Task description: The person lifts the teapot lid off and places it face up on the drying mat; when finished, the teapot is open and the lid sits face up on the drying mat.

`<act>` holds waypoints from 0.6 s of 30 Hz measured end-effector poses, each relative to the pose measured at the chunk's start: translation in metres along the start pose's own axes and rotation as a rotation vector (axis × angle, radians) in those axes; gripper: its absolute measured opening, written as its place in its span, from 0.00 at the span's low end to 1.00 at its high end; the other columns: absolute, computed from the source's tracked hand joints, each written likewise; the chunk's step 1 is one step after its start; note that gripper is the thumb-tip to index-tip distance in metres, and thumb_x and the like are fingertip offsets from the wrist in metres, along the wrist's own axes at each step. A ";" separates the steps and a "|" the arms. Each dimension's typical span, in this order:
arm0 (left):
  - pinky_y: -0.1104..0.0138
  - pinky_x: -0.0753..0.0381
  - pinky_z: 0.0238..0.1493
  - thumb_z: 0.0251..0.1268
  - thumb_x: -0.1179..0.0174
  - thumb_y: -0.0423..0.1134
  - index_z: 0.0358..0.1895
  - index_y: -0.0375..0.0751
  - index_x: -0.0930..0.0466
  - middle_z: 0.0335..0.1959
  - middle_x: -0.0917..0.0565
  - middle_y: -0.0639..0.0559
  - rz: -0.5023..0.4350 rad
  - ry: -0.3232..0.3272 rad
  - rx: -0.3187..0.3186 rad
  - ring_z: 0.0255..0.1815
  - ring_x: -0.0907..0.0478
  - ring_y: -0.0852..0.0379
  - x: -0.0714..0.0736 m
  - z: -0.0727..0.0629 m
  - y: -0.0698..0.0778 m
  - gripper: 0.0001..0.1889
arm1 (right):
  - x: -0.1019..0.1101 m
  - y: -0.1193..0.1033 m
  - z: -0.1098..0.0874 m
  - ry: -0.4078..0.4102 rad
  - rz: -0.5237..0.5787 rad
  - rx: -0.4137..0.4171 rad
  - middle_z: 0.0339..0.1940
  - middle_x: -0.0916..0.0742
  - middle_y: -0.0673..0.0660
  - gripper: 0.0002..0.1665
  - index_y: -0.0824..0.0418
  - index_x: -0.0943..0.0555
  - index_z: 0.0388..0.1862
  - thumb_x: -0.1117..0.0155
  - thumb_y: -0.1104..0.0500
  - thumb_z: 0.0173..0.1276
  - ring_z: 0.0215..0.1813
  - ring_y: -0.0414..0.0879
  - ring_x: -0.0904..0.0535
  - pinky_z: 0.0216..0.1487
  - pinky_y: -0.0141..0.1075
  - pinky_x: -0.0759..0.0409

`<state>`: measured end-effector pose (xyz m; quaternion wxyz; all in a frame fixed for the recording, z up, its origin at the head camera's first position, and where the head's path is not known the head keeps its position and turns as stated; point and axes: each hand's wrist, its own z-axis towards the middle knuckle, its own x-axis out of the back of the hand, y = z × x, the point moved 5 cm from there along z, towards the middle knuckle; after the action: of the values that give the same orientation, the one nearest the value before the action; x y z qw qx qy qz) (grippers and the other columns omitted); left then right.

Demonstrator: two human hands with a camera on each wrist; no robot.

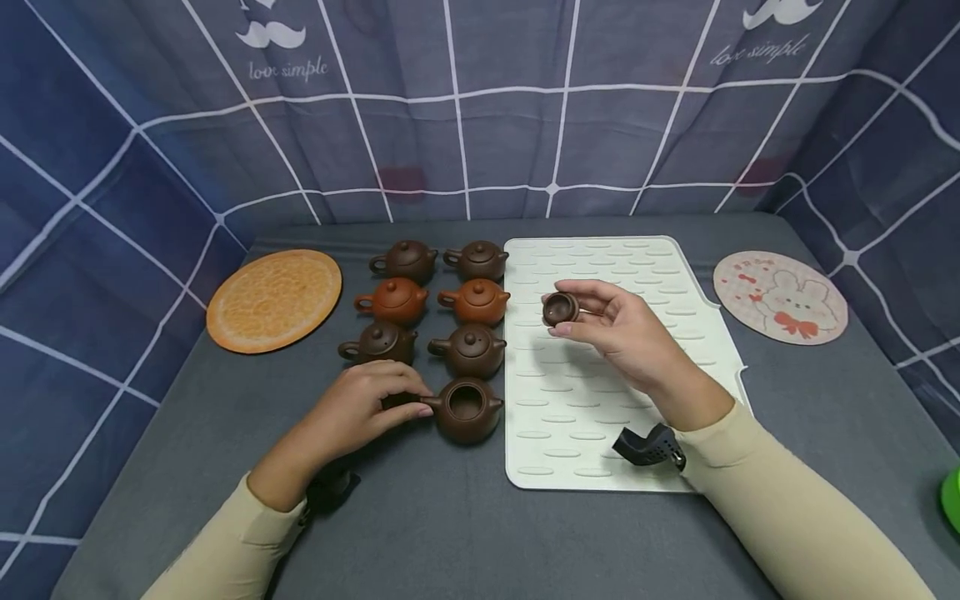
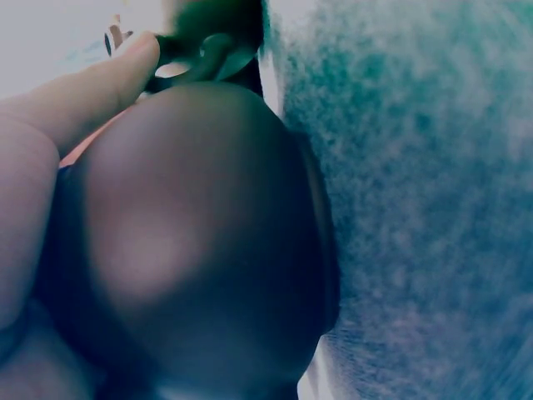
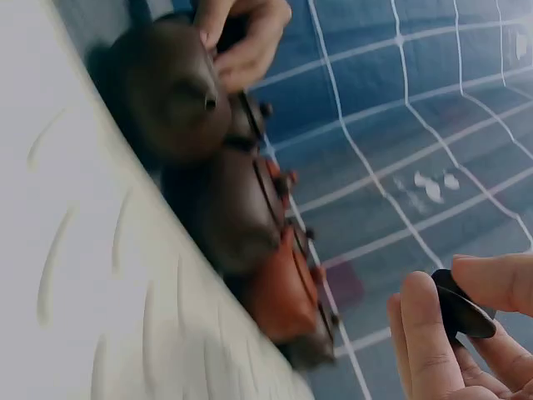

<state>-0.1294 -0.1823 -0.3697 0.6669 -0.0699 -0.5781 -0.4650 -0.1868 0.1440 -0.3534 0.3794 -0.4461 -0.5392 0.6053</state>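
My left hand (image 1: 352, 408) pinches the handle of a dark brown lidless teapot (image 1: 467, 412), whose round opening faces up. Close under the left wrist camera, a round dark brown teapot body (image 2: 191, 242) fills much of the view; in the head view the hand hides most of that spot. Over the white mat, my right hand (image 1: 611, 329) holds a small brown teapot lid (image 1: 561, 309) between thumb and fingers, its hollow underside towards the head camera. From the right wrist, the lid (image 3: 460, 310) appears as a thin dark disc.
Behind the lidless pot, lidded teapots stand in two columns, brown (image 1: 468, 351) and orange (image 1: 474, 302). They border the white ridged mat (image 1: 547, 450). An orange-slice placemat (image 1: 274, 302) lies left, a rabbit placemat (image 1: 780, 297) right. Something green (image 1: 951, 498) shows at the right edge.
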 end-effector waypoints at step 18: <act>0.62 0.19 0.50 0.66 0.25 0.46 0.46 0.55 0.08 0.45 0.15 0.66 0.016 -0.007 -0.004 0.46 0.19 0.65 0.000 0.000 0.003 0.08 | 0.121 0.014 -0.084 0.064 -0.155 -0.050 0.55 0.12 0.56 0.28 0.70 0.25 0.64 0.30 0.78 0.68 0.55 0.43 0.15 0.50 0.30 0.17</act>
<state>-0.1275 -0.1810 -0.3683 0.6682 -0.0774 -0.5791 -0.4607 -0.1445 0.2827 -0.3846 0.4309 -0.4314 -0.5745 0.5460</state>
